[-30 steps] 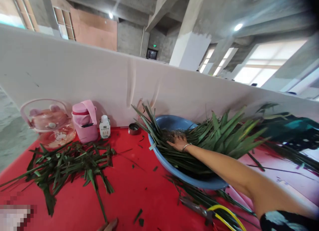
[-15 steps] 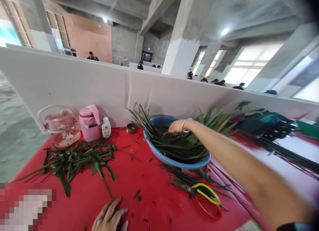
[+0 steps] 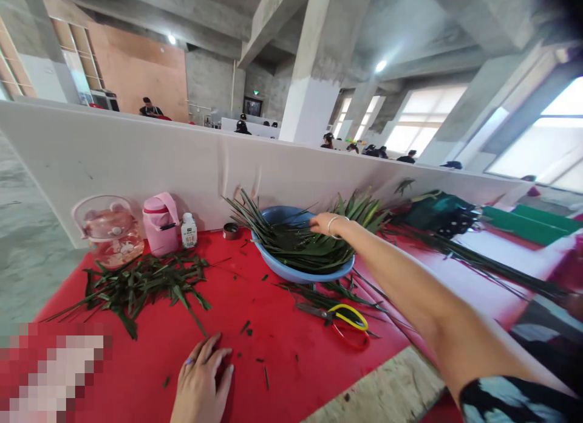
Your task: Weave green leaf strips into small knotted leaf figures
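My left hand (image 3: 203,374) lies on the red-covered table (image 3: 273,365), palm down, fingers apart, a ring on one finger. Nothing is in it. A pile of cut green leaf pieces (image 3: 148,289) is just beyond its fingertips. My right hand (image 3: 324,223), with a bracelet at the wrist, reaches over a blue basin (image 3: 303,276) full of long green leaves (image 3: 314,256). Its fingers are bent together among the leaves; what they grip is too small to make out. Scissors (image 3: 346,319) with one yellow and one red handle lie in front of the basin, beside loose leaf strips.
A clear pink jug (image 3: 113,237), a pink bottle (image 3: 161,228), a small white bottle (image 3: 189,231) and a round tin (image 3: 231,231) stand along the white partition (image 3: 182,161). A dark green bag (image 3: 437,213) and long stalks lie at right. Several people sit beyond the partition.
The view has shifted to the right, so most things sit further left. My right hand stays at the leaves in the basin. My left hand is still spread on the table.
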Action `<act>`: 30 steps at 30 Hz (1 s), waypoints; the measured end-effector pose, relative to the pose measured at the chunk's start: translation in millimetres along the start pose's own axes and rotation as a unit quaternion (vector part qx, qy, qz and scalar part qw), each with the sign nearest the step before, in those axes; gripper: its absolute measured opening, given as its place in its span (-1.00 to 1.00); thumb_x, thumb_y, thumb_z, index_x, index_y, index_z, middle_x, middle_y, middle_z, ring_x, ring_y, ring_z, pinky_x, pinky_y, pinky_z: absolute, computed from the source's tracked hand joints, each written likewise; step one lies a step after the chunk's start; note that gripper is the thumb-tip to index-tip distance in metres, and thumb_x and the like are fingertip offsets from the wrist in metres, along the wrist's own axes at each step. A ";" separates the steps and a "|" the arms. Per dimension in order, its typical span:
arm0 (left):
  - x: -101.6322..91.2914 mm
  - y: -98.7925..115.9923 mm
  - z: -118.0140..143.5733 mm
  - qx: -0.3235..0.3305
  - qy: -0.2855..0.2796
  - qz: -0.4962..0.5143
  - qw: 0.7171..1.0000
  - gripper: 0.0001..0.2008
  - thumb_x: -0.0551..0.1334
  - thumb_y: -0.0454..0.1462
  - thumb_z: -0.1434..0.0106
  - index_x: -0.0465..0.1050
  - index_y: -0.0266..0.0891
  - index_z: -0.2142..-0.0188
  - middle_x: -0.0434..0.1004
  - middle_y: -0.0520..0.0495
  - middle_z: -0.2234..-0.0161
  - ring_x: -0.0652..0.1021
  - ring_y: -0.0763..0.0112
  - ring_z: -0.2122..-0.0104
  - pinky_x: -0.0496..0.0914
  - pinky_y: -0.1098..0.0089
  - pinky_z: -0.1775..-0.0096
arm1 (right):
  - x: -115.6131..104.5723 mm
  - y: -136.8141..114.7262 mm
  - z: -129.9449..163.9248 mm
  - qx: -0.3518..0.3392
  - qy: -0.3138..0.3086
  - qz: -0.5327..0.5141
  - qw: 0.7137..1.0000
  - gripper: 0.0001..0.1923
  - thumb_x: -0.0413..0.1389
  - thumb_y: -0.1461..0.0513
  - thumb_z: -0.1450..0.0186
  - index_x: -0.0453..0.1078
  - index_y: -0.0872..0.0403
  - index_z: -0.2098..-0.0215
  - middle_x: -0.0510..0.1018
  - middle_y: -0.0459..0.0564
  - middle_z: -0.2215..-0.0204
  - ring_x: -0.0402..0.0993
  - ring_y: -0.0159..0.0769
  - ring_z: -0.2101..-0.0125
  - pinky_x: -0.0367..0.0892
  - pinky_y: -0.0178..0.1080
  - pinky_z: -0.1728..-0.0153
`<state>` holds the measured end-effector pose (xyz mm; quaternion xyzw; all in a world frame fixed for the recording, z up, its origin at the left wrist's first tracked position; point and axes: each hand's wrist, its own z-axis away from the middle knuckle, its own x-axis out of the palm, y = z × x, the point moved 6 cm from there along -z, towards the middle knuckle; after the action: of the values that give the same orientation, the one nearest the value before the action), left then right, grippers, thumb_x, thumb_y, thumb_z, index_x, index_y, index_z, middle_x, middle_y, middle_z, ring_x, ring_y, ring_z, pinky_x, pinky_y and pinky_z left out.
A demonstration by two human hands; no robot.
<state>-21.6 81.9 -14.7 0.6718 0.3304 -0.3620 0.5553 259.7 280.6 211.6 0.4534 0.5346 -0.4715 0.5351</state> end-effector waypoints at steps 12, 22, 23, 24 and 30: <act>-2.9 1.5 4.0 0.008 0.007 0.031 0.999 -0.73 0.04 -0.24 -0.21 0.48 -0.13 0.19 0.36 -0.09 -0.04 0.33 0.16 -0.05 0.23 0.10 -0.01 | 9.7 27.4 -10.1 0.024 -0.048 -0.006 0.999 -0.64 -0.15 0.13 -0.37 0.25 0.13 -0.02 0.46 0.09 0.11 0.45 -0.33 0.22 0.37 -0.27 0.23; -2.6 -0.8 4.4 0.005 0.017 0.045 0.999 -0.74 0.06 -0.26 -0.18 0.48 -0.14 0.20 0.37 -0.12 -0.03 0.36 0.15 -0.03 0.27 0.10 0.03 | 94.2 60.0 -4.8 0.067 -0.125 0.095 0.985 -0.75 0.01 0.18 -0.30 0.39 0.14 0.14 0.52 0.05 0.22 0.47 -0.33 0.28 0.35 -0.22 0.21; -2.7 -0.9 4.4 0.006 0.019 0.045 0.999 -0.74 0.06 -0.26 -0.18 0.48 -0.14 0.21 0.38 -0.12 -0.02 0.36 0.15 -0.02 0.27 0.10 0.02 | 84.3 60.8 -6.5 0.062 -0.113 0.097 0.987 -0.75 -0.01 0.19 -0.31 0.41 0.13 0.15 0.54 0.05 0.26 0.48 -0.35 0.33 0.35 -0.27 0.24; -2.9 -0.8 4.4 0.008 0.022 0.045 0.999 -0.74 0.06 -0.26 -0.18 0.48 -0.14 0.21 0.38 -0.12 -0.02 0.36 0.15 -0.02 0.27 0.10 0.02 | 73.9 60.9 -8.1 0.055 -0.100 0.098 0.989 -0.75 -0.02 0.20 -0.31 0.43 0.12 0.17 0.56 0.03 0.30 0.49 -0.37 0.38 0.33 -0.31 0.29; -0.9 -2.4 4.7 0.010 0.034 0.069 0.997 -0.74 0.07 -0.26 -0.17 0.48 -0.14 0.21 0.38 -0.12 -0.03 0.35 0.14 -0.04 0.24 0.07 -0.02 | 8.2 35.8 -5.7 0.001 0.036 0.129 0.991 -0.69 -0.11 0.26 -0.31 0.46 0.08 0.16 0.54 0.07 0.21 0.43 -0.21 0.16 0.24 -0.27 0.15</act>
<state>-24.6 77.6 -15.7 0.7106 0.2985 -0.3027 0.5606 294.1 291.2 202.6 0.5357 0.4900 -0.3828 0.5713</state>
